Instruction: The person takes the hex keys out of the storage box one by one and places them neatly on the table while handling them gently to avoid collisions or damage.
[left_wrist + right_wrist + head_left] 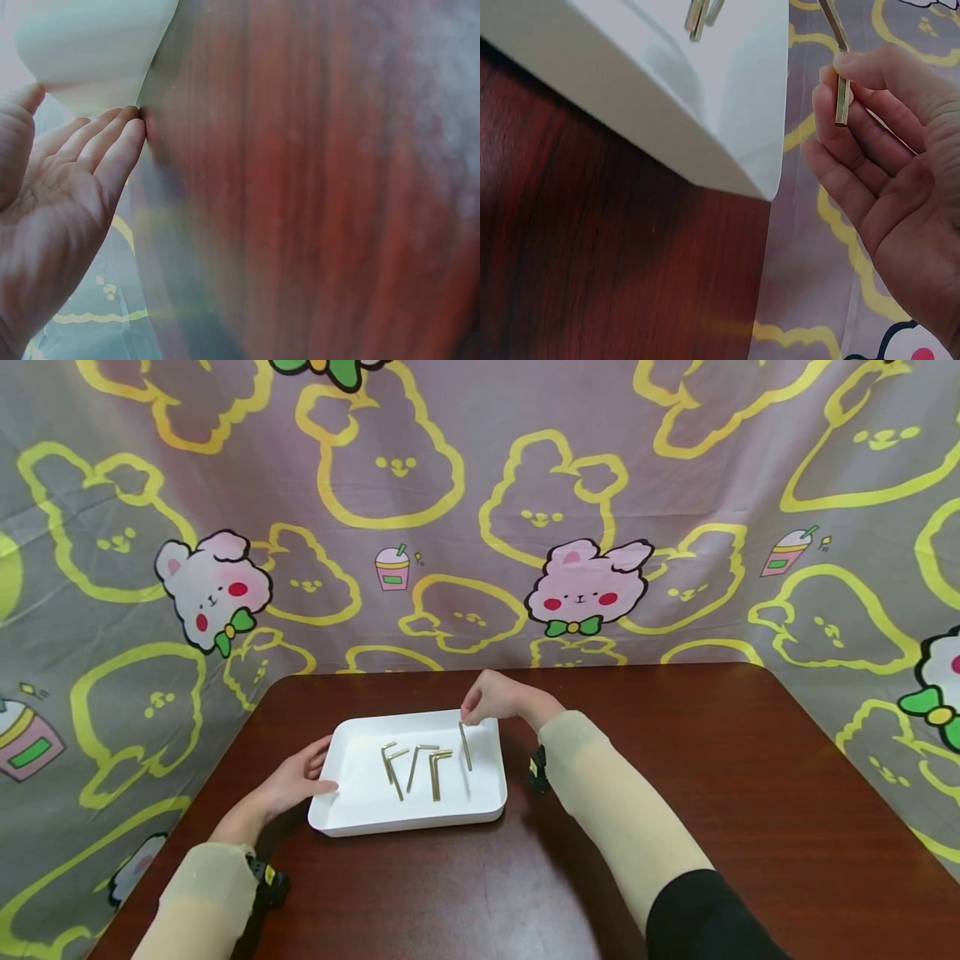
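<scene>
Item: one brass-coloured hex key (466, 747), L-shaped, held above the right end of the white tray, long arm slanting down; contact with the tray floor cannot be told.

Right hand (498, 695): grip closed in a pinch on the key between thumb and fingers, near its bend, the short end protruding past the fingertips in the right wrist view.

White tray (405, 825): shallow, rectangular, rounded corners. Contents: a left pair of keys (394, 777), close together; a middle key (412, 770), single, tilted; a right cluster of keys (435, 778), side by side, exact count unclear.

Left hand (296, 781): grip relaxed, fingers extended against the tray's left outer wall, thumb at the rim.

Tabletop (465, 893): dark red-brown, glossy, beneath the tray.

Sleeves: cream on both forearms, black higher on the right; a dark device at each wrist.

Backdrop cloth (465, 552): greyish-pink, yellow outlined characters, pink rabbits, drink cups.
</scene>
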Available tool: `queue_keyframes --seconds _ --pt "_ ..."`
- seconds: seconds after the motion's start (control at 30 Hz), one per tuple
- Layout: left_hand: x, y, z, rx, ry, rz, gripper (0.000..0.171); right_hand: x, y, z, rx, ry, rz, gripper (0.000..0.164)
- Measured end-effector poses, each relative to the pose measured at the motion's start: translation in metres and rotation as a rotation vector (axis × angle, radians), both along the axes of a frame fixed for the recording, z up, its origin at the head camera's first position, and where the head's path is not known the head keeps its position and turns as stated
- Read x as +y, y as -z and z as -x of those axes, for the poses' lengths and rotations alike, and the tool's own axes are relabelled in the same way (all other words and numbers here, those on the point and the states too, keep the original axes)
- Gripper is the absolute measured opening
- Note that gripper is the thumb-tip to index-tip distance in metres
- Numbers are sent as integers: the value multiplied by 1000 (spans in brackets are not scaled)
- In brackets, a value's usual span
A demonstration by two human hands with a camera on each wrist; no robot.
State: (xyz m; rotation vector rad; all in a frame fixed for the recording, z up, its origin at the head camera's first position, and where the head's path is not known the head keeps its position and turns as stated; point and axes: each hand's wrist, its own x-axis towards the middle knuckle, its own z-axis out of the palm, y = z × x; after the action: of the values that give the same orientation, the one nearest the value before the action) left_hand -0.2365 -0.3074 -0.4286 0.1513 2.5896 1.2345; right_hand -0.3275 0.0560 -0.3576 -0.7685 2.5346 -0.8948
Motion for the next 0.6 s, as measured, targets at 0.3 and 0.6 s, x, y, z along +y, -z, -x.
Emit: queue_keyframes --seconds 0.3,0.6 --pt "-1 0 -1 4 5 8 91 16 -1 2 -4 14 6 4" --pt "-1 0 0 -10 1 5 91 36 1 5 -22 63 37 6"
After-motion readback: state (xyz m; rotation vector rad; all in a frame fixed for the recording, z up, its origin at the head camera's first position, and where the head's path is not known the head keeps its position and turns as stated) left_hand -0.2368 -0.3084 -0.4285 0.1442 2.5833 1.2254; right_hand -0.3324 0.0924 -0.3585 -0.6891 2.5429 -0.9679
